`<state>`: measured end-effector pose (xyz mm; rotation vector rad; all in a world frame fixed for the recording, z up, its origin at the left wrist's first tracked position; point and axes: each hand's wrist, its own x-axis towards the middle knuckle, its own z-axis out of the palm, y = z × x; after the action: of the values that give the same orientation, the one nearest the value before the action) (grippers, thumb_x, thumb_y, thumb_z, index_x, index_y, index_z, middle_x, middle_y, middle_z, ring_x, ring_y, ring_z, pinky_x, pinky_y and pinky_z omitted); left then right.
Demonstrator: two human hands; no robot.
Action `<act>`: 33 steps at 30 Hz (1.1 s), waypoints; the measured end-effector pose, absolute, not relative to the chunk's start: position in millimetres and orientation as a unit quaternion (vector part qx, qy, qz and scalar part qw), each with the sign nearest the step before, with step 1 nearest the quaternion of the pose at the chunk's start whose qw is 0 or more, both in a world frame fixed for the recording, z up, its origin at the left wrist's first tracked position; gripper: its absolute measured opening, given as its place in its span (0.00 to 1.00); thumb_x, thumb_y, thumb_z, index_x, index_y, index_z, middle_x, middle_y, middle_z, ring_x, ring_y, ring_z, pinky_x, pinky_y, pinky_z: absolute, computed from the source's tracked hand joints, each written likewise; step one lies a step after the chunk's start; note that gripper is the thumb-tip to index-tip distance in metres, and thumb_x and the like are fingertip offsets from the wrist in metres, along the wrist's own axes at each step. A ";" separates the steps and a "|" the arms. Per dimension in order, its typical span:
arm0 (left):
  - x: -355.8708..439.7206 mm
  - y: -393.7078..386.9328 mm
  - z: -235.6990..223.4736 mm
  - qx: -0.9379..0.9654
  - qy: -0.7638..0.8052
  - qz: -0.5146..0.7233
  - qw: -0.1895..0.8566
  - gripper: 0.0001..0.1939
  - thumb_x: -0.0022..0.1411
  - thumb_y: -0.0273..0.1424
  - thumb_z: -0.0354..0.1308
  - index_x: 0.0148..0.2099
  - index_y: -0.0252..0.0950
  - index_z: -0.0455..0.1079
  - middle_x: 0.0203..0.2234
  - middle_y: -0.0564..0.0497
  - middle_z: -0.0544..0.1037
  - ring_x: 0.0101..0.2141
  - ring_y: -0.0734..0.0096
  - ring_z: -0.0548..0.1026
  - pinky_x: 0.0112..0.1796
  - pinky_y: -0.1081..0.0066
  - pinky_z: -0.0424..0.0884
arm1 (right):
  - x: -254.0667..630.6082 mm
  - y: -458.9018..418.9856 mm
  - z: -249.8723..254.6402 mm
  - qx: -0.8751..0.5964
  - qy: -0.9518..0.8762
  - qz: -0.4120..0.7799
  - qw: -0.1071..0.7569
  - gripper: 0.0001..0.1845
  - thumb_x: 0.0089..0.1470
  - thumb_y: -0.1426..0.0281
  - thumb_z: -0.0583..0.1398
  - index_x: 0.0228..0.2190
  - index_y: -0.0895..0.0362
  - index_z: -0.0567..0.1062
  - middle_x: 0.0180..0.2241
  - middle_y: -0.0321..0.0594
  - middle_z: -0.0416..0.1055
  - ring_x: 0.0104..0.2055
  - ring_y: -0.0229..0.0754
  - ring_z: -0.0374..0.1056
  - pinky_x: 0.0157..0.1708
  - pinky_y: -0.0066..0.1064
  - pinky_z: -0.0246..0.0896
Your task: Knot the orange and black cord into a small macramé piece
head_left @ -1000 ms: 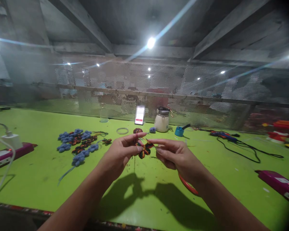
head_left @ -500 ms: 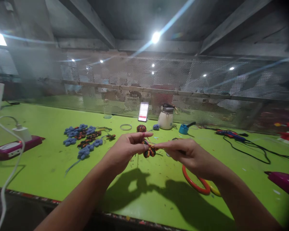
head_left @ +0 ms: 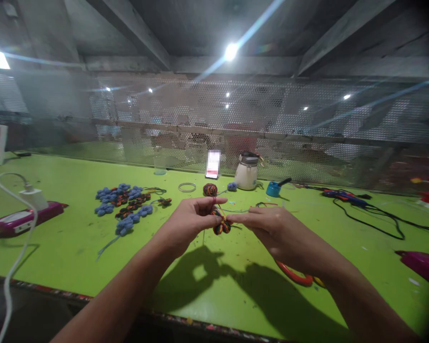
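My left hand (head_left: pixel 186 220) pinches a small crocheted flower (head_left: pixel 221 226) of dark multicoloured yarn between thumb and fingers. Its index finger is stretched out, with a strand of yarn running over it. At the flower's right edge is my right hand (head_left: pixel 277 231), its fingers closed together around what looks like a crochet hook, mostly hidden by the fingers. Just beyond the left fingertips lies a ball of the same dark yarn (head_left: pixel 210 189). Both hands are held above the green table (head_left: pixel 200 305).
Blue and dark crocheted flowers (head_left: pixel 125 224) lie at left, near a purple power strip (head_left: pixel 12 223) with a white cable. Behind stand a phone (head_left: pixel 212 164), a cream jug (head_left: pixel 246 176) and a blue pot (head_left: pixel 273 189). Red-handled scissors (head_left: pixel 295 275) are partly under my right arm.
My right hand has turned, its back now facing more upward, and its fingers are flatter. It covers more of the red handles. The left hand keeps its hold on the flower.
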<state>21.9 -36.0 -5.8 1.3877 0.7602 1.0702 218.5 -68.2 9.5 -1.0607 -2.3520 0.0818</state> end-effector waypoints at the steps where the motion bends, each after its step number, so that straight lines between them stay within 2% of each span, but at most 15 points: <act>1: 22.7 -36.5 -5.6 0.596 0.324 0.459 0.573 0.24 0.45 0.24 0.63 0.48 0.28 0.70 0.23 0.51 0.73 0.26 0.73 0.69 0.32 0.69 0.63 | 218.0 -68.0 8.4 -0.397 -0.875 0.027 0.277 0.21 0.53 0.78 0.54 0.45 0.47 0.75 0.27 0.40 0.74 0.27 0.38 0.63 0.29 0.29 0.52; 4: 25.0 -38.6 -5.1 0.618 0.325 0.473 0.538 0.25 0.46 0.24 0.62 0.50 0.28 0.69 0.22 0.52 0.72 0.25 0.72 0.69 0.31 0.69 0.64 | 216.0 -66.6 5.5 -0.403 -0.865 0.033 0.297 0.21 0.53 0.78 0.55 0.45 0.48 0.75 0.27 0.41 0.73 0.26 0.38 0.62 0.28 0.29 0.52; 8: 26.5 -41.4 -5.6 0.684 0.342 0.510 0.394 0.23 0.48 0.23 0.60 0.49 0.32 0.70 0.22 0.52 0.72 0.24 0.72 0.67 0.30 0.69 0.63 | 209.7 -62.6 0.3 -0.412 -0.830 0.098 0.364 0.17 0.54 0.75 0.55 0.42 0.50 0.77 0.26 0.40 0.73 0.26 0.37 0.61 0.26 0.29 0.52; 10: 26.9 -42.2 -6.9 0.706 0.340 0.529 0.325 0.23 0.48 0.23 0.60 0.49 0.34 0.71 0.24 0.51 0.72 0.25 0.72 0.66 0.31 0.69 0.63 | 204.0 -59.8 -4.3 -0.427 -0.790 0.171 0.406 0.14 0.54 0.73 0.55 0.40 0.53 0.78 0.22 0.38 0.71 0.22 0.35 0.58 0.22 0.28 0.51; 13: 28.4 -43.8 -10.2 0.729 0.318 0.551 0.253 0.23 0.52 0.24 0.58 0.51 0.36 0.69 0.29 0.49 0.72 0.29 0.70 0.67 0.35 0.68 0.63 | 193.1 -55.9 -12.5 -0.439 -0.678 0.341 0.481 0.12 0.49 0.70 0.59 0.36 0.58 0.78 0.15 0.31 0.61 0.14 0.30 0.50 0.15 0.25 0.45; 16: 31.0 -46.3 -12.4 0.739 0.298 0.566 0.210 0.23 0.55 0.24 0.55 0.54 0.37 0.67 0.32 0.47 0.71 0.32 0.68 0.67 0.38 0.68 0.63 | 183.0 -55.0 -18.8 -0.403 -0.569 0.484 0.529 0.13 0.46 0.66 0.62 0.35 0.60 0.75 0.15 0.29 0.62 0.12 0.28 0.50 0.12 0.23 0.40; 19: 32.7 -47.1 -11.3 0.708 0.298 0.583 0.265 0.23 0.53 0.24 0.57 0.53 0.38 0.68 0.29 0.49 0.69 0.31 0.69 0.66 0.37 0.68 0.62 | 176.3 -56.8 -22.1 -0.367 -0.515 0.536 0.559 0.14 0.44 0.64 0.64 0.32 0.59 0.73 0.17 0.30 0.64 0.13 0.28 0.52 0.12 0.21 0.39; 23: 30.1 -41.6 -7.0 0.590 0.266 0.559 0.517 0.26 0.48 0.25 0.62 0.52 0.33 0.68 0.24 0.53 0.67 0.27 0.73 0.65 0.34 0.69 0.62 | 172.9 -58.2 -25.1 -0.343 -0.519 0.534 0.573 0.13 0.46 0.64 0.64 0.33 0.59 0.73 0.18 0.30 0.63 0.14 0.28 0.52 0.13 0.21 0.40; 25: 27.1 -38.5 -4.9 0.540 0.239 0.535 0.604 0.27 0.46 0.24 0.63 0.51 0.31 0.69 0.24 0.52 0.68 0.27 0.74 0.65 0.33 0.69 0.61 | 173.9 -57.7 -25.7 -0.341 -0.549 0.507 0.571 0.12 0.47 0.64 0.62 0.33 0.58 0.73 0.18 0.31 0.63 0.14 0.28 0.52 0.13 0.22 0.42; 27: 23.6 -36.9 -2.8 0.519 0.224 0.523 0.638 0.26 0.45 0.22 0.63 0.50 0.30 0.70 0.24 0.51 0.69 0.27 0.74 0.66 0.33 0.70 0.61 | 177.6 -56.7 -24.6 -0.351 -0.597 0.452 0.563 0.11 0.49 0.65 0.61 0.34 0.58 0.75 0.16 0.30 0.61 0.14 0.29 0.50 0.13 0.23 0.43; 30: 17.9 -36.9 0.6 0.535 0.226 0.511 0.634 0.27 0.44 0.22 0.64 0.50 0.31 0.70 0.27 0.50 0.71 0.29 0.73 0.66 0.33 0.70 0.61 | 187.0 -55.7 -19.0 -0.366 -0.698 0.321 0.525 0.11 0.51 0.69 0.58 0.38 0.57 0.77 0.16 0.30 0.59 0.16 0.30 0.50 0.17 0.25 0.45; 33: 12.0 -36.2 2.8 0.577 0.244 0.497 0.601 0.29 0.46 0.23 0.63 0.53 0.31 0.67 0.25 0.51 0.71 0.28 0.73 0.67 0.31 0.69 0.60 | 196.6 -56.4 -10.5 -0.377 -0.782 0.208 0.450 0.15 0.55 0.72 0.54 0.42 0.54 0.76 0.23 0.37 0.68 0.21 0.34 0.55 0.22 0.28 0.50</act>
<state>12.0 -36.2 2.8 1.3371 0.5652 1.1519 196.6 -56.4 -10.5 -0.9330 -1.9338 0.5152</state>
